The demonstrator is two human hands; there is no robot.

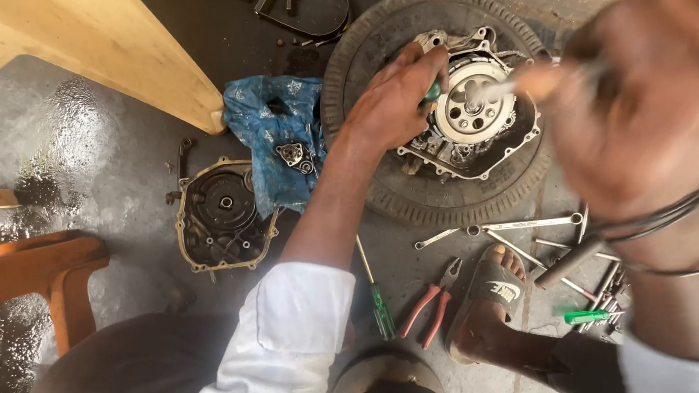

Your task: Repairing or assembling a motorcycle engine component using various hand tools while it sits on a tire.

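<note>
Concrete floor: left hand (392, 100) grips engine (469, 114) (tyre-cradled).

blue rag (264, 136) | red-handled pliers (428, 306) | green-handled screwdriver (377, 293) | white sleeve (282, 346)

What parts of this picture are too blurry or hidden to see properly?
- Right hand, head view: motion blur smears it and the thin metal tool it holds, so the tool's kind is unclear.
- Green-handled tool: mostly hidden inside the left hand.
- Grey metal engine on the black rubber tyre: partly covered by both hands.
- Pile of small metal tools: too small and hidden behind the right wrist.
</note>
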